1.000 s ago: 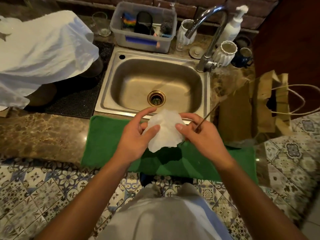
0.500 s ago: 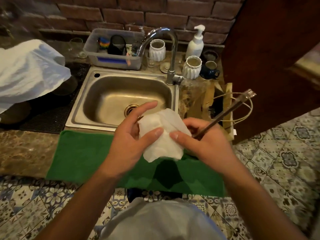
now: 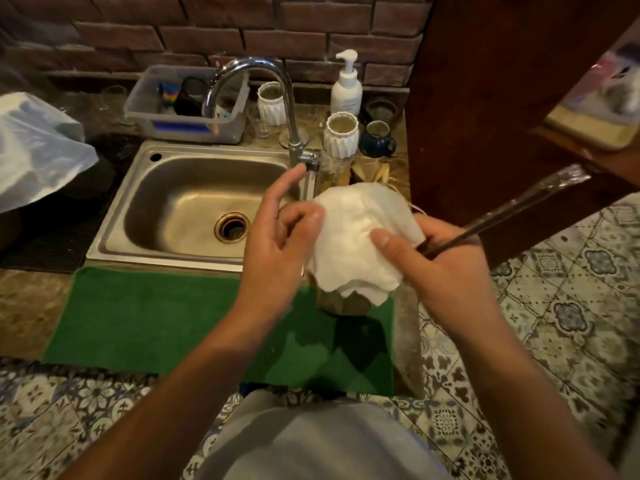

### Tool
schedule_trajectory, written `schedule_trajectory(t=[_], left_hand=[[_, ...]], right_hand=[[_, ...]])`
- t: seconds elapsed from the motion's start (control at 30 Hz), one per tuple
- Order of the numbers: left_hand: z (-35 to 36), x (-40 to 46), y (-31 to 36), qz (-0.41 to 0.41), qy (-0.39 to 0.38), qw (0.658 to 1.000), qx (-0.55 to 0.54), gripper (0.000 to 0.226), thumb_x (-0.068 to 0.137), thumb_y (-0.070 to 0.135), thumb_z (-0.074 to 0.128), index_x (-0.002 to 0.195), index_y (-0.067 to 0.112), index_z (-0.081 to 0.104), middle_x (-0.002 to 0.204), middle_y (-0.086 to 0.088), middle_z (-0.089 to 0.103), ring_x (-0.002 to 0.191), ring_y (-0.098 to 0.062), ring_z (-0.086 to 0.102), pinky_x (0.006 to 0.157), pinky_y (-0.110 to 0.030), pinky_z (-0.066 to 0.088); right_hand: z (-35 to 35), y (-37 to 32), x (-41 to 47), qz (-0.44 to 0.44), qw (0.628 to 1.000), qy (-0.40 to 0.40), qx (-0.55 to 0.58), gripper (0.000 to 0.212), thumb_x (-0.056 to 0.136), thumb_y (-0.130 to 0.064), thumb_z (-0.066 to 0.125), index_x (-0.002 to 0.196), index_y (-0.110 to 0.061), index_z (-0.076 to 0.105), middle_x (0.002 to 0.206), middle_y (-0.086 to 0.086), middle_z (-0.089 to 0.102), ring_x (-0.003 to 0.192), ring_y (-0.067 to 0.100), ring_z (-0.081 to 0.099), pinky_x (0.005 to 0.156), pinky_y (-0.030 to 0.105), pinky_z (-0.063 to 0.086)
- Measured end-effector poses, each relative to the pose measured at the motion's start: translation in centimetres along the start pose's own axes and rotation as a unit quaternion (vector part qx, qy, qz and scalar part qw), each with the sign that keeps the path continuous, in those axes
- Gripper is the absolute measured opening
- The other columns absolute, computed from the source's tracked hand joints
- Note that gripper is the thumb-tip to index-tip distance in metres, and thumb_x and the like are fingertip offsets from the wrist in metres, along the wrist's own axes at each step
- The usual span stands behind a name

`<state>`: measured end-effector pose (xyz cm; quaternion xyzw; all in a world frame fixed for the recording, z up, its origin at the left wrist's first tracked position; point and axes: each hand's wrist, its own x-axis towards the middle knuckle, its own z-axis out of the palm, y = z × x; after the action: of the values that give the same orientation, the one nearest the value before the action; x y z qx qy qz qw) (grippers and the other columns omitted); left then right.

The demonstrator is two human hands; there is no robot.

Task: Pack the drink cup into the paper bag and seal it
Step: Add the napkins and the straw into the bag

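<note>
A white paper napkin [image 3: 353, 237] is held between both hands over the right end of the counter. My left hand [image 3: 277, 244] pinches its left edge with thumb and middle fingers, the index finger sticking up. My right hand [image 3: 446, 261] presses a thumb on the napkin's right side and also grips a dark straw in a clear wrapper [image 3: 512, 206] that points up and right. The brown paper bag [image 3: 346, 304] shows only below and behind the napkin, with its string handle [image 3: 417, 210] poking out. I cannot make out the drink cup.
A steel sink [image 3: 180, 209] with a curved tap [image 3: 277, 98] lies to the left. A green towel [image 3: 156, 323] covers the counter's front edge. Ribbed white cups [image 3: 341, 138], a blue mug [image 3: 377, 138], a soap pump [image 3: 346, 88] and a plastic tub [image 3: 187, 105] stand behind. A wooden post [image 3: 485, 98] rises at right.
Both hands have carried the napkin and straw rightward and farther from me, over the paper bag, which the napkin now mostly hides. My left index finger has lifted off the napkin.
</note>
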<state>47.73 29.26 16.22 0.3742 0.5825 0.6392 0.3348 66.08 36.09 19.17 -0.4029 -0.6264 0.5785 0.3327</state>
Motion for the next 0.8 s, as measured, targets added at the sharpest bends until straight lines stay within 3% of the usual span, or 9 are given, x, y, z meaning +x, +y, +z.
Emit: schedule_trajectory(t=[0.07,0.17,0.37,0.43,0.5,0.57,0.67,0.73,0.8], left_hand=[[0.7,0.7,-1.2,0.021,0.003,0.994,0.108,0.048,0.098,0.033,0.062,0.144,0.043,0.051,0.118,0.023,0.071,0.114,0.000,0.066,0.091,-0.030,0.059],[1.2,1.3,-3.3,0.055,-0.038,0.958,0.280,0.056,0.097,0.031,0.066,0.148,0.042,0.046,0.144,0.018,0.054,0.134,-0.008,0.051,0.108,-0.044,0.049],[1.6,2.1,-4.9,0.031,-0.115,0.919,0.376,0.089,0.084,0.059,0.073,0.157,0.045,0.024,0.162,0.008,0.038,0.137,-0.014,0.048,0.103,-0.031,0.043],[1.8,2.4,-5.1,0.003,-0.097,0.919,0.382,0.086,0.087,0.054,0.073,0.157,0.046,0.023,0.151,0.008,0.051,0.122,-0.018,0.062,0.099,-0.040,0.054],[1.6,2.7,-5.2,-0.027,-0.067,0.939,0.337,0.078,0.093,0.041,0.071,0.155,0.050,0.023,0.117,0.018,0.065,0.083,-0.018,0.075,0.080,-0.047,0.064],[0.9,3.2,-5.6,-0.037,-0.039,0.950,0.308,0.076,0.097,0.028,0.068,0.154,0.053,0.023,0.122,0.013,0.070,0.063,-0.004,0.072,0.071,-0.041,0.065],[0.0,3.8,-6.3,-0.070,-0.023,0.961,0.265,0.083,0.098,0.013,0.065,0.155,0.055,0.022,0.136,0.002,0.066,0.085,0.025,0.061,0.066,-0.008,0.056],[-0.3,3.7,-6.5,-0.082,-0.025,0.966,0.243,0.085,0.098,0.010,0.062,0.153,0.060,0.021,0.126,0.004,0.070,0.098,0.019,0.063,0.067,-0.005,0.052],[-0.3,3.3,-6.6,-0.068,-0.032,0.968,0.238,0.084,0.098,0.010,0.061,0.153,0.061,0.021,0.112,0.009,0.073,0.096,0.016,0.065,0.067,-0.005,0.050]], right_hand=[[-1.9,-0.2,0.3,0.026,0.999,0.029,0.036,0.011,0.086,-0.036,0.077,0.095,-0.031,0.082,0.090,0.002,0.083,0.079,0.019,0.081,0.061,0.029,0.064],[-4.2,-0.3,0.9,0.042,0.994,0.087,0.060,0.008,0.091,-0.033,0.077,0.097,-0.033,0.082,0.091,0.000,0.083,0.076,0.013,0.080,0.056,0.020,0.058],[-5.6,0.4,1.5,0.040,0.985,0.158,0.056,0.008,0.092,-0.036,0.076,0.098,-0.036,0.082,0.095,-0.002,0.083,0.083,0.017,0.081,0.061,0.026,0.062],[-5.6,0.6,1.8,0.042,0.984,0.162,0.062,0.008,0.092,-0.035,0.076,0.096,-0.039,0.082,0.096,-0.004,0.083,0.084,0.016,0.081,0.063,0.024,0.062],[-5.3,0.8,2.0,0.045,0.983,0.161,0.073,0.009,0.092,-0.034,0.076,0.096,-0.040,0.082,0.096,-0.004,0.083,0.085,0.015,0.081,0.063,0.023,0.062],[-5.0,1.0,2.4,0.051,0.982,0.160,0.088,0.009,0.092,-0.032,0.076,0.098,-0.034,0.082,0.096,-0.002,0.083,0.085,0.016,0.081,0.064,0.022,0.062],[-4.1,1.2,3.4,0.076,0.971,0.165,0.158,0.011,0.095,-0.024,0.075,0.105,-0.021,0.079,0.090,0.002,0.083,0.069,0.011,0.078,0.057,0.024,0.059],[-3.0,1.1,4.2,0.097,0.953,0.156,0.241,0.011,0.095,-0.019,0.074,0.105,-0.019,0.077,0.099,0.005,0.083,0.082,0.017,0.081,0.070,0.034,0.064],[-1.3,1.1,4.8,0.111,0.937,0.128,0.304,0.010,0.095,-0.017,0.074,0.105,-0.018,0.076,0.097,0.005,0.083,0.091,0.021,0.081,0.082,0.038,0.065]])
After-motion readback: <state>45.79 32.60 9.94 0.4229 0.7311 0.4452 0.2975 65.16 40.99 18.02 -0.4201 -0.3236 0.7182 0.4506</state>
